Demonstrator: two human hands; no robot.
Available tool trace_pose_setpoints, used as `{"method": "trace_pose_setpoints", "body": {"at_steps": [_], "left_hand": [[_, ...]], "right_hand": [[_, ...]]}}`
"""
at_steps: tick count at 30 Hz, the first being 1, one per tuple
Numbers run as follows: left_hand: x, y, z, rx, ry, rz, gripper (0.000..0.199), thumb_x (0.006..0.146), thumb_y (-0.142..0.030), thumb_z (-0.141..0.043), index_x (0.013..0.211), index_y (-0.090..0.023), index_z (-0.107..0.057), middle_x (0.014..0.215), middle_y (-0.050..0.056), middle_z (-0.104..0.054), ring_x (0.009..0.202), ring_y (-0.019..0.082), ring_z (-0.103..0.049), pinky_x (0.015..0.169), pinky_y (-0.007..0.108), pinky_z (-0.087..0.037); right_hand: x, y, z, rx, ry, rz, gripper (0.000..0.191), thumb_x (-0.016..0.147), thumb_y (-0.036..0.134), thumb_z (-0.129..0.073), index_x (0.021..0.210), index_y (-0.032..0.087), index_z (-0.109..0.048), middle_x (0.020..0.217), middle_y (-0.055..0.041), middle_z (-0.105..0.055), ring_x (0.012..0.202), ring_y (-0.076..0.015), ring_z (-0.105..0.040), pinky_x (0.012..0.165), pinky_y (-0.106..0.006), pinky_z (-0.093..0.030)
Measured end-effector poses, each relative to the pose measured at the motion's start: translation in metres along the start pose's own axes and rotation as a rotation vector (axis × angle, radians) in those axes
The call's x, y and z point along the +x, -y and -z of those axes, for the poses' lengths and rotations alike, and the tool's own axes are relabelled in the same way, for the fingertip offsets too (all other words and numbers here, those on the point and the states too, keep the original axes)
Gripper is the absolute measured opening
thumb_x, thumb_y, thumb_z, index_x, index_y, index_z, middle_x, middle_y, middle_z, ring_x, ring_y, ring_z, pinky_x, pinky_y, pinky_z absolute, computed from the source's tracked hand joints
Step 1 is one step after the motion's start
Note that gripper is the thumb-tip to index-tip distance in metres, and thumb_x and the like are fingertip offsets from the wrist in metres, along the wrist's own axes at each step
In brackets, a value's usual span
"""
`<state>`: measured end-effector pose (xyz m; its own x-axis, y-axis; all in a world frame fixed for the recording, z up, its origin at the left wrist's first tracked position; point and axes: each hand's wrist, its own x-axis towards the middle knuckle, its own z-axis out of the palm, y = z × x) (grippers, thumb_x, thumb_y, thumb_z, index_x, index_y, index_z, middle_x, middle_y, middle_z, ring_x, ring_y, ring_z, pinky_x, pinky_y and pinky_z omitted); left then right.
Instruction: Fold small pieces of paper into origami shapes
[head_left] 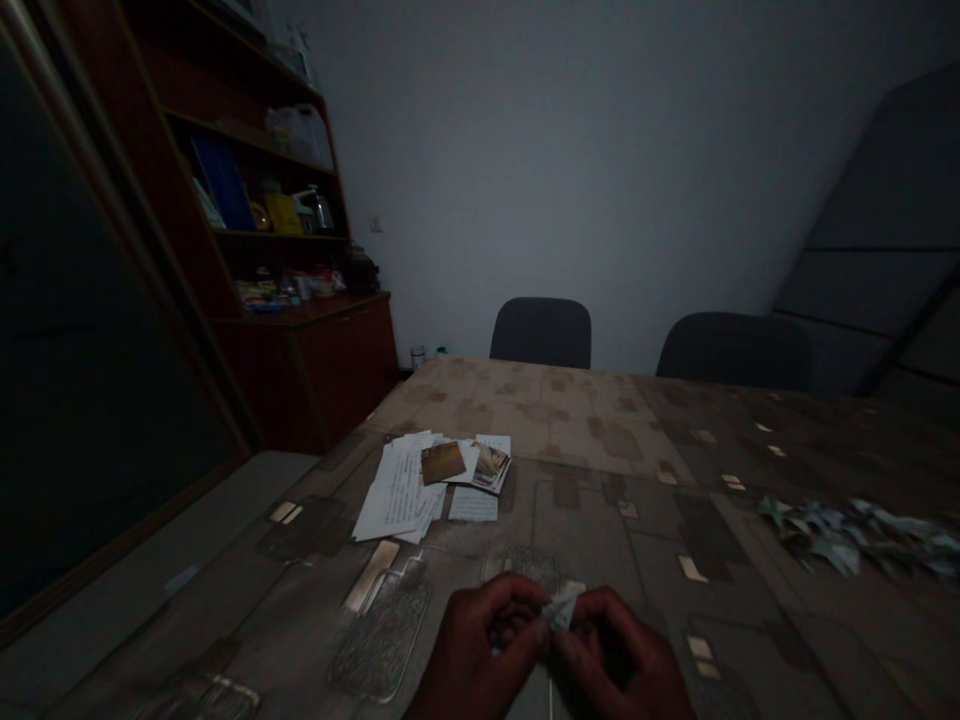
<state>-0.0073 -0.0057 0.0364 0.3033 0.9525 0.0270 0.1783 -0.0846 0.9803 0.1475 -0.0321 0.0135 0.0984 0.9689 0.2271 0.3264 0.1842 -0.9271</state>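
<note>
Between both hands, near the table's front edge, is a small piece of folded printed paper (564, 606). My left hand (491, 640) pinches its left side between thumb and fingertips. The thumb and forefinger of my right hand (619, 650) are closed on its right side. Beyond them lies a loose stack of printed sheets (397, 490), with a brown picture piece (443, 463) and another picture piece (491, 466) on top. Far to the right, a pile of crumpled or folded papers (855, 535) rests on the tablecloth.
A patterned cloth covers the table (525, 400). Two dark chairs (541, 330) stand along its far side. At the left is a red-brown shelf cabinet (330, 360) holding various items. A glass jar (418, 356) shows beyond the table's far left corner.
</note>
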Motion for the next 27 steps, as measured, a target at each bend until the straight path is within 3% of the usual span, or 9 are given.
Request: {"method": "trace_pose_setpoints", "body": {"at_steps": [8, 15, 23, 27], "left_hand": [[0.001, 0.0, 0.003, 0.0, -0.04, -0.124, 0.01, 0.077, -0.018, -0.064, 0.08, -0.015, -0.073, 0.085, 0.008, -0.071, 0.081, 0.021, -0.065, 0.073, 0.027, -0.048], [0.003, -0.002, -0.001, -0.199, -0.026, 0.073, 0.013, 0.072, -0.023, -0.065, 0.074, -0.012, -0.071, 0.071, 0.005, -0.068, 0.069, 0.018, -0.061, 0.065, 0.026, -0.045], [0.006, -0.001, -0.005, -0.385, -0.027, 0.178, 0.026, 0.065, -0.031, -0.074, 0.08, -0.011, -0.068, 0.062, 0.002, -0.063, 0.057, 0.014, -0.057, 0.058, 0.026, -0.043], [0.006, 0.003, -0.005, -0.389, -0.035, 0.172, 0.019, 0.067, -0.027, -0.073, 0.078, -0.013, -0.065, 0.062, 0.001, -0.064, 0.057, 0.014, -0.058, 0.058, 0.025, -0.043]], "right_hand": [[0.0, -0.013, 0.0, 0.016, -0.008, 0.008, 0.028, 0.083, 0.046, -0.058, 0.073, 0.021, -0.067, 0.064, -0.0002, -0.065, 0.06, -0.0176, -0.058, 0.056, -0.023, -0.044], [0.002, -0.016, 0.002, 0.042, 0.047, -0.065, 0.04, 0.085, 0.056, -0.053, 0.072, 0.019, -0.064, 0.061, 0.0004, -0.06, 0.059, -0.0172, -0.055, 0.057, -0.023, -0.042], [0.005, -0.006, 0.002, 0.173, 0.08, -0.077, 0.039, 0.084, 0.056, -0.056, 0.073, 0.019, -0.065, 0.064, -0.0012, -0.065, 0.061, -0.0179, -0.06, 0.058, -0.024, -0.045], [0.004, -0.002, 0.0, 0.148, 0.107, -0.055, 0.038, 0.085, 0.055, -0.054, 0.076, 0.02, -0.065, 0.067, -0.0032, -0.07, 0.061, -0.0182, -0.061, 0.058, -0.025, -0.045]]}}
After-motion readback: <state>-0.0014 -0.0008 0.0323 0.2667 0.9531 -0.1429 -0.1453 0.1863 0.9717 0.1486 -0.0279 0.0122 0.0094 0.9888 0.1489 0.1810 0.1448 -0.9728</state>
